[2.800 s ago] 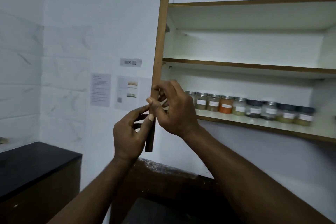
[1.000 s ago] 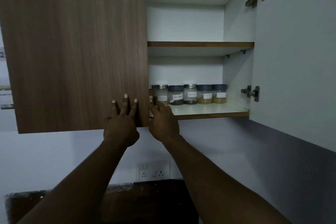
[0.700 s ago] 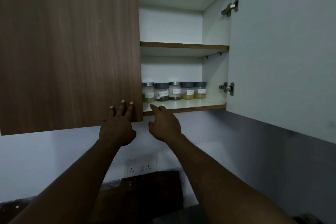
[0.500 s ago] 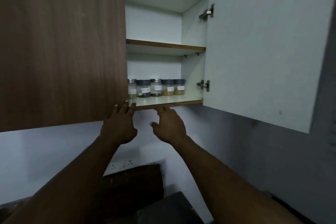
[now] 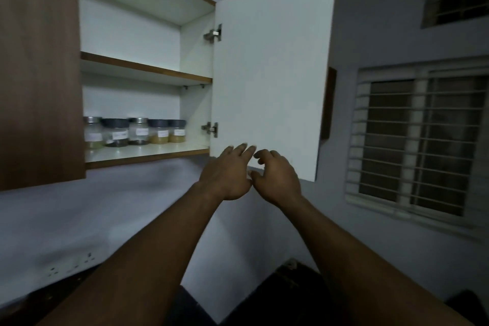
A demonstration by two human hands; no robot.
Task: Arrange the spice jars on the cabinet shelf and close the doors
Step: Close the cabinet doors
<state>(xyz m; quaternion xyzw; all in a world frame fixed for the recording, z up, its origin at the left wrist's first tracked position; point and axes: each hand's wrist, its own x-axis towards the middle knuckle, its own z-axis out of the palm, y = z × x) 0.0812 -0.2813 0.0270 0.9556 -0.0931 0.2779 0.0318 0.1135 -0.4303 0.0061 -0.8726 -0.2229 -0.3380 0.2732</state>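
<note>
Several labelled spice jars stand in a row on the lower cabinet shelf. The left cabinet door, brown wood, is shut and hides the left part of the row. The right cabinet door stands open, its white inner face toward me. My left hand reaches up with fingers spread, fingertips at the bottom edge of the right door. My right hand is beside it, fingers curled loosely just below that edge. Neither hand holds anything.
An upper shelf in the cabinet is bare. A barred window is in the wall at the right, with a small vent above it. Wall sockets sit low at the left above a dark counter.
The left door swung shut under both hands. My hands then left it and moved right, to the bottom edge of the open right door. My view turned right.
</note>
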